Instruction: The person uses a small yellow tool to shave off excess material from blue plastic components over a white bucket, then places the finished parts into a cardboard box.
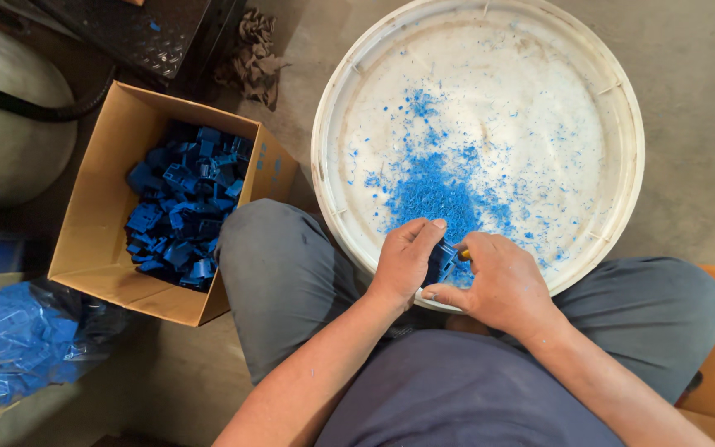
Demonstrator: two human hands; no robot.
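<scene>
Trimming a blue plastic part over the white tub

My left hand [403, 261] pinches the small blue plastic part [442, 261] at the tub's [622, 108] near rim; my right hand [502, 285] is closed on what looks like a small blade. The part seems light and stiff, best gripped by its edges.

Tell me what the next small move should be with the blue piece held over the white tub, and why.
Probably keep the left hand gripping the blue plastic part and draw the tool in the right hand along its edge once more. The part sits above the white tub, where blue shavings lie piled, so trimmings would land there.
</scene>
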